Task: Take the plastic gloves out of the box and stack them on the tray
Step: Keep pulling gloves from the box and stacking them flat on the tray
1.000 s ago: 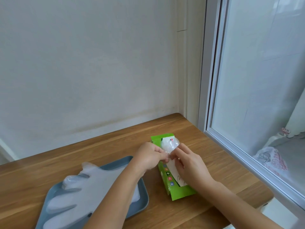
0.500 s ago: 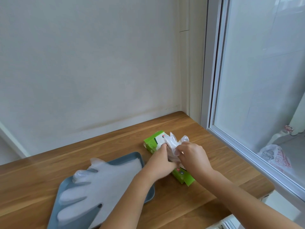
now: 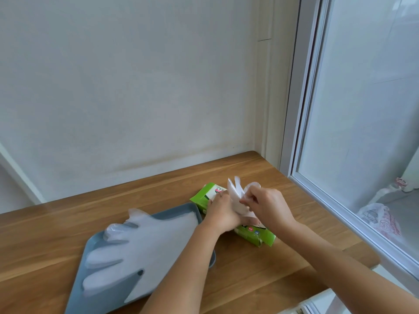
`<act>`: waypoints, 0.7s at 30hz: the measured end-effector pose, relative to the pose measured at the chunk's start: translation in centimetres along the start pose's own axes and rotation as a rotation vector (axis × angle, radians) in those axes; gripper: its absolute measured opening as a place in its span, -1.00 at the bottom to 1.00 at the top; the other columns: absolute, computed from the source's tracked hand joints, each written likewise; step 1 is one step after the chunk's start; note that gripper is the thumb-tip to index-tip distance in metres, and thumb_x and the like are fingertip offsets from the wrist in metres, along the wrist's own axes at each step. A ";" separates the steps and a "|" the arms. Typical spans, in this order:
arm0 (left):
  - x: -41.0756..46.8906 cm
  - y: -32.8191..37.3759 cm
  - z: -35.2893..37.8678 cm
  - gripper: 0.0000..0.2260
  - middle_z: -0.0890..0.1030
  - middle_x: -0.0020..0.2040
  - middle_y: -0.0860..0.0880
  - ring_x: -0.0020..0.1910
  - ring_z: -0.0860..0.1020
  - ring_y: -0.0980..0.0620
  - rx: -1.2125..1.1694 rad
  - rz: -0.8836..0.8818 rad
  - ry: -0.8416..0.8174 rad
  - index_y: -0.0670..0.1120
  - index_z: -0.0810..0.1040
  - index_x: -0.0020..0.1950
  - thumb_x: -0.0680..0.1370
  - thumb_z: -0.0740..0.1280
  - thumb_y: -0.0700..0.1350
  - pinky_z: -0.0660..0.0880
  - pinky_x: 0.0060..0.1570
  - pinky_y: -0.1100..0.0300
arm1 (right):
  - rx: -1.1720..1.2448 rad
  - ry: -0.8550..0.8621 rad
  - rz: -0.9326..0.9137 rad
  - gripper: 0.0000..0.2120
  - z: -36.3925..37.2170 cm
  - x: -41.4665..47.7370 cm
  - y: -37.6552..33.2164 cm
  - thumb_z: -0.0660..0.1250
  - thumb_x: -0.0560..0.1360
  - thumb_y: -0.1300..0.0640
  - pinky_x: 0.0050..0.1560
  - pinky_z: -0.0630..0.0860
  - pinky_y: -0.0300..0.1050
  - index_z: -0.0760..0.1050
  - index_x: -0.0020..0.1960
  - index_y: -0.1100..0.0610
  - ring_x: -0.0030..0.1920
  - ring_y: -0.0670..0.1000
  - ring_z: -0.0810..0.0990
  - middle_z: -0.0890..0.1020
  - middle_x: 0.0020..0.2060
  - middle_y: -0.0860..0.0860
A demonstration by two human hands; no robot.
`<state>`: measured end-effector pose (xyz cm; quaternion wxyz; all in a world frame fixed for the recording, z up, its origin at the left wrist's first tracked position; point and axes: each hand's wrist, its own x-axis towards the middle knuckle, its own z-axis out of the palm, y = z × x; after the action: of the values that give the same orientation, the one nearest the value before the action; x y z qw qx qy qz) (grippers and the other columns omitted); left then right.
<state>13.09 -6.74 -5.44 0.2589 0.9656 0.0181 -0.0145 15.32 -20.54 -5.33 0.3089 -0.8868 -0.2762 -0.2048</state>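
Observation:
A green glove box (image 3: 260, 234) lies on the wooden table, right of the grey-blue tray (image 3: 95, 264). Clear plastic gloves (image 3: 145, 248) lie flat on the tray, fingers pointing left. A crumpled clear plastic glove (image 3: 237, 196) sticks up out of the box. My right hand (image 3: 269, 207) pinches this glove from the right. My left hand (image 3: 221, 211) rests on the box and touches the glove's left side with curled fingers; its grip is partly hidden.
The table (image 3: 226, 173) stands in a corner, with a white wall behind and a sliding window frame (image 3: 301, 123) on the right. The table's right edge runs along the window sill. A plastic bag (image 3: 381, 220) lies beyond the glass.
The box has turned and now lies more crosswise beside the tray. The glove has come further up out of the box between both hands.

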 end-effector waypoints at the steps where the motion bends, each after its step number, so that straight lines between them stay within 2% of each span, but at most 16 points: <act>1: -0.1 0.0 -0.1 -0.31 0.58 0.04 0.01 0.13 0.52 -0.03 -0.025 0.003 -0.018 0.06 0.52 0.11 0.11 0.44 0.41 0.48 0.12 -0.06 | 0.022 -0.077 0.057 -0.75 -0.3 0.6 -0.2 0.43 0.46 0.14 -0.36 0.48 -0.07 0.45 -0.31 0.20 -0.39 0.02 0.58 0.60 -0.41 0.00; 4: -0.5 0.2 -0.5 -0.43 0.55 0.14 -0.03 0.19 0.48 -0.03 -0.060 -0.012 -0.034 0.00 0.50 0.17 0.28 0.53 0.23 0.43 0.21 -0.06 | 0.064 -0.185 0.085 -0.65 -1.2 1.7 -1.3 0.39 0.49 0.16 -0.25 0.51 -0.02 0.33 -0.39 0.11 -0.28 0.05 0.62 0.63 -0.35 0.06; 6: -0.5 0.1 -0.3 -0.40 0.57 0.14 -0.01 0.18 0.50 -0.03 -0.072 -0.004 -0.034 0.03 0.50 0.16 0.23 0.53 0.27 0.44 0.21 -0.07 | 0.046 -0.240 0.085 -0.65 -1.3 2.2 -1.8 0.39 0.49 0.17 -0.23 0.53 -0.02 0.32 -0.39 0.12 -0.28 0.04 0.63 0.63 -0.34 0.06; 8: -0.2 -0.1 -0.2 -0.31 0.58 0.11 0.04 0.15 0.52 0.00 -0.094 -0.019 -0.022 0.08 0.50 0.11 0.09 0.48 0.38 0.47 0.18 -0.07 | 0.029 -0.279 0.093 -0.71 -1.3 2.8 -2.1 0.38 0.50 0.17 -0.24 0.53 -0.09 0.39 -0.35 0.18 -0.33 -0.03 0.61 0.61 -0.39 -0.01; 11: 0.0 -0.4 -0.1 -0.44 0.59 0.10 0.08 0.13 0.53 0.05 -0.133 -0.056 -0.045 0.10 0.49 0.00 0.14 0.53 0.31 0.47 0.18 0.00 | 0.005 -0.344 0.066 -0.71 -1.6 3.5 -2.7 0.37 0.49 0.19 -0.27 0.47 -0.19 0.39 -0.37 0.12 -0.30 -0.03 0.60 0.53 -0.43 -0.09; 12: 0.1 -0.4 -0.1 -0.51 0.61 0.05 0.10 0.10 0.55 0.07 -0.151 -0.060 -0.054 0.11 0.50 -0.03 0.16 0.55 0.26 0.49 0.14 0.04 | 0.005 -0.368 0.046 -0.72 -1.7 3.4 -2.7 0.38 0.48 0.20 -0.29 0.44 -0.20 0.40 -0.37 0.09 -0.26 0.01 0.60 0.52 -0.42 -0.07; 14: 0.2 -0.6 -0.5 -0.67 0.61 -0.15 0.13 -0.07 0.57 0.09 -0.181 -0.061 -0.056 0.09 0.52 -0.15 0.24 0.57 0.13 0.50 -0.09 0.19 | 0.034 -0.426 -0.011 -0.82 -1.9 3.0 -2.5 0.40 0.44 0.19 -0.24 0.44 -0.13 0.48 -0.31 0.11 -0.21 0.03 0.59 0.56 -0.36 -0.03; 16: 0.2 -1.0 -1.2 -0.79 0.56 -0.24 0.07 -0.18 0.52 0.07 -0.195 -0.079 -0.065 0.00 0.52 -0.21 0.36 0.53 -0.01 0.39 -0.26 0.24 | 0.032 -0.474 -0.080 -0.93 -2.2 2.3 -2.2 0.38 0.46 0.16 -0.17 0.48 -0.07 0.54 -0.21 0.08 -0.22 -0.02 0.56 0.57 -0.33 -0.10; 18: 0.4 -1.6 -1.8 -0.78 0.59 -0.15 -0.01 -0.12 0.53 0.03 -0.186 -0.078 -0.100 -0.09 0.58 -0.08 0.39 0.51 -0.04 0.40 -0.19 0.17 | -0.098 -0.488 -0.116 -0.94 -2.4 2.0 -2.1 0.32 0.52 0.12 -0.16 0.45 -0.12 0.57 -0.08 0.07 -0.22 -0.05 0.48 0.51 -0.30 -0.13; 21: 0.6 -2.2 -2.5 -0.61 0.61 -0.02 -0.02 -0.04 0.56 0.01 -0.170 -0.074 -0.159 -0.08 0.52 0.14 0.38 0.53 -0.06 0.49 -0.09 0.14 | -0.325 -0.537 -0.088 -0.86 -1.9 1.7 -2.2 0.23 0.57 0.11 -0.30 0.37 -0.14 0.53 0.04 0.13 -0.21 0.00 0.42 0.51 -0.22 0.01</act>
<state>13.68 -3.56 -4.46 0.3398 0.9346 0.0345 -0.0991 14.85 -19.74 -2.07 0.0702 -0.9341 -0.3496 -0.0181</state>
